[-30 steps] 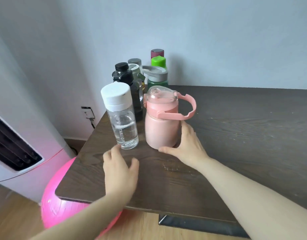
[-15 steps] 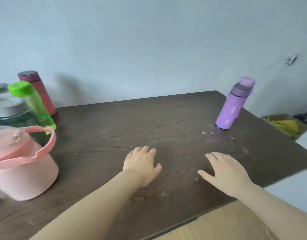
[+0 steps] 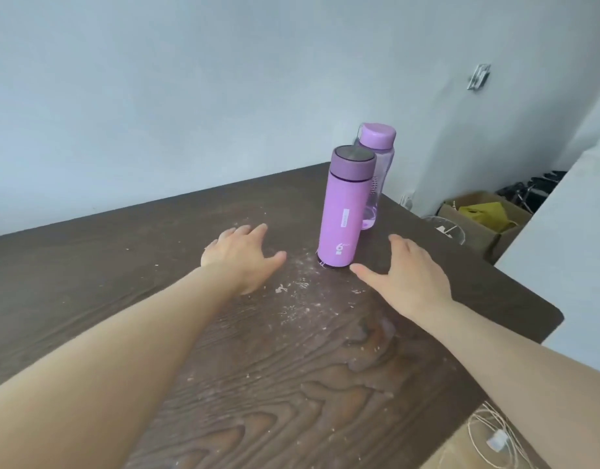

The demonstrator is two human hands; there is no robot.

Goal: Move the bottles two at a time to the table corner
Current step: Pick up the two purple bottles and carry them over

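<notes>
A solid purple flask (image 3: 344,211) with a darker purple lid stands upright on the dark wooden table (image 3: 156,282). Right behind it stands a clear bottle with a purple cap (image 3: 376,164), partly hidden by the flask. My left hand (image 3: 241,257) hovers open just left of the flask, fingers spread, a short gap away. My right hand (image 3: 407,275) is open to the flask's right, its thumb tip next to the flask's base. Neither hand holds anything.
The table's right edge and near-right corner (image 3: 549,319) lie close to my right hand. Beyond it on the floor sits a cardboard box (image 3: 484,214) with yellow contents. White crumbs are scattered on the table in front of the flask. A pale wall runs behind.
The view has swung right, away from the pink jug and the grouped bottles. Both open hands have moved forward to either side of the purple flask, and the clear purple-capped bottle is now visible.
</notes>
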